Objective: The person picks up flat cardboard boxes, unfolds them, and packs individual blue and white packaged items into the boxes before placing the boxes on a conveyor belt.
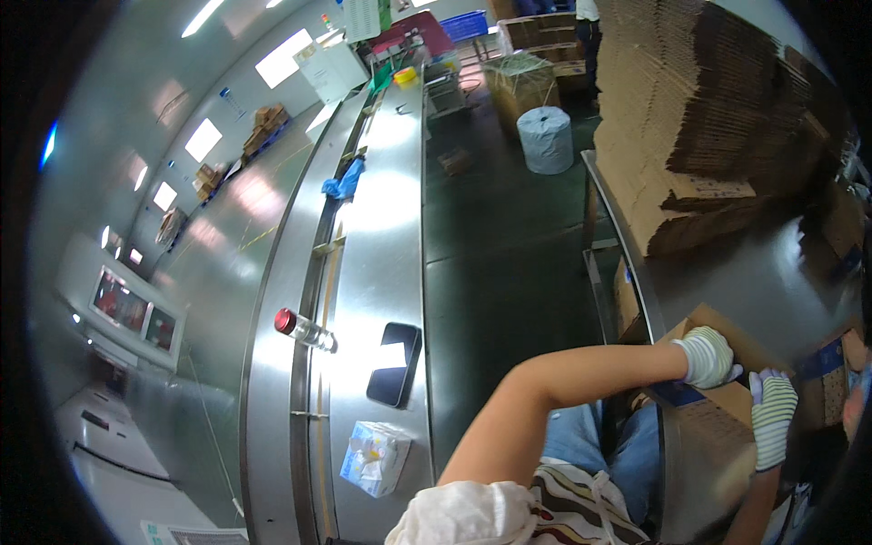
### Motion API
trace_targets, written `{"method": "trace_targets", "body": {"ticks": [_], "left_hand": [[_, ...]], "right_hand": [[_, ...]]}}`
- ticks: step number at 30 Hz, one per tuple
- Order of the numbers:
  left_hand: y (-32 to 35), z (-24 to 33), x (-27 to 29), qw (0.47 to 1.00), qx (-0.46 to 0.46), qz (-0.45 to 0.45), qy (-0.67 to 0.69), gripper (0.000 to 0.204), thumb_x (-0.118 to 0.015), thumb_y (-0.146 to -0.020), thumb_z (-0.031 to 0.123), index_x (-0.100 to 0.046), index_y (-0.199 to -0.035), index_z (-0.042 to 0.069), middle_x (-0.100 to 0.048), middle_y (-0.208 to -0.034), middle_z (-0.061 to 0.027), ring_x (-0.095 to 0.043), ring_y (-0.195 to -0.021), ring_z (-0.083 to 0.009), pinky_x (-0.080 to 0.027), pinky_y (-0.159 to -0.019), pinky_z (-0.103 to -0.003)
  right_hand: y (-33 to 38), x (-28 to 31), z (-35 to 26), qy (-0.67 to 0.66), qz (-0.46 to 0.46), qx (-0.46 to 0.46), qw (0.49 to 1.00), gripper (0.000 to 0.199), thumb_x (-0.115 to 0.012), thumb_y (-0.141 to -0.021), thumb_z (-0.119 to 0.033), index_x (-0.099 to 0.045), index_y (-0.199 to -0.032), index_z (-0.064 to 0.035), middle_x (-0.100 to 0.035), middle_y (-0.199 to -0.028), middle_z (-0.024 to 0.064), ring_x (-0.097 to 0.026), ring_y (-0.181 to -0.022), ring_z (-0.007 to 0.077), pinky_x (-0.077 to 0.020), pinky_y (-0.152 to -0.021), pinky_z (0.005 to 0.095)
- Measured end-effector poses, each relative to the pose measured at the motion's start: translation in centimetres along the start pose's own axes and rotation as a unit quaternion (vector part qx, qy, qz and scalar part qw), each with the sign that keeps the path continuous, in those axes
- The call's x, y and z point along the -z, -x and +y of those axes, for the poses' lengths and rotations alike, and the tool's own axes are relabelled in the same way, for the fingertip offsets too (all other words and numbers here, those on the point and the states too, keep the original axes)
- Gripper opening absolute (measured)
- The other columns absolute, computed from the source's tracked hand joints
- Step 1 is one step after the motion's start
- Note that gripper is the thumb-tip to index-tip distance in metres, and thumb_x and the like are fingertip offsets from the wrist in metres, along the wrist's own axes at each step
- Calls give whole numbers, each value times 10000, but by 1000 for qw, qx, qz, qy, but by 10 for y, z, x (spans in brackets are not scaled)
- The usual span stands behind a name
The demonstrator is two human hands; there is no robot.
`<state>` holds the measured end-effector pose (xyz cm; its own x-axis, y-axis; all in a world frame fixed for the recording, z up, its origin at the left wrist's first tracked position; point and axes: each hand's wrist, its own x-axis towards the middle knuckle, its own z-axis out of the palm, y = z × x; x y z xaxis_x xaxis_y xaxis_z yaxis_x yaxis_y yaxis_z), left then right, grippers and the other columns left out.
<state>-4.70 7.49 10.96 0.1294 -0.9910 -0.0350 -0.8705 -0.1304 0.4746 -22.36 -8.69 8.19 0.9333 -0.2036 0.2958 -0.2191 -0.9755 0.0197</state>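
Both my hands wear striped knit gloves and are on a small open cardboard box (718, 409) on a metal table at the right. My left hand (707, 357) reaches over the box's opening, its fingers curled down at the edge and partly hidden. Closer to me, my right hand (774, 413) is closed on the box's right side, fingertips at the rim near the left fingers. One flap stands up behind my left hand. Shadow hides the inside of the box.
Flattened cartons (690, 118) rise in a tall stack behind the box. Along the left runs a steel conveyor bench (386, 254) with a phone (394, 365), a red-capped jar (305, 330), a tissue box (375, 459) and a blue glove (344, 180). A wrapped roll (545, 140) stands on the floor.
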Motion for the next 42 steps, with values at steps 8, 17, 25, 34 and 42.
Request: {"method": "trace_targets", "body": {"ticks": [8, 17, 25, 34, 42], "left_hand": [[-25, 13, -31, 984, -50, 120, -121, 224, -547, -830, 182, -653, -928, 11, -677, -811, -166, -671, -747, -305, -521, -567, -410], [-5, 35, -63, 986, -52, 104, -117, 475, -576, -825, 256, -514, -1157, -78, -623, -1018, -206, -627, -910, -325, -515, -756, -424], [41, 8, -19, 992, -57, 110, -2, 626, -718, -732, 357, -501, -1157, -48, -614, -1020, -236, -627, -919, -355, -517, -786, -416], [53, 23, -23, 849, -42, 254, 462, 610, -692, -821, 334, -401, -1233, -9, -597, -1101, -224, -598, -1029, -275, -514, -858, -369], [32, -2, -141, 673, 1, 25, 739, 633, -680, -840, 323, -388, -1311, 17, -503, -1281, -142, -490, -1188, -241, -455, -960, -374]], "right_hand": [[0, -27, 9, -30, 124, -40, 991, 153, -565, -861, -117, -603, -851, 31, -603, -849, 208, -562, -836, 390, -444, -869, 432], [-11, -15, -3, -63, 134, -53, 988, 271, -592, -870, -204, -595, -727, 26, -582, -711, 184, -539, -680, 351, -434, -702, 437], [23, 53, -15, -191, 213, -52, 957, 162, -584, -869, -132, -597, -979, -14, -606, -1051, 130, -561, -991, 259, -434, -891, 384], [38, 60, -32, -495, 149, -187, 835, 771, -697, -820, -290, -278, -1381, 34, -465, -1276, 198, -471, -1167, 266, -418, -963, 418], [-12, 78, -87, -128, 25, -209, 969, 607, -795, -642, -418, -565, -989, 24, -634, -874, 187, -637, -798, 302, -526, -717, 395]]}}
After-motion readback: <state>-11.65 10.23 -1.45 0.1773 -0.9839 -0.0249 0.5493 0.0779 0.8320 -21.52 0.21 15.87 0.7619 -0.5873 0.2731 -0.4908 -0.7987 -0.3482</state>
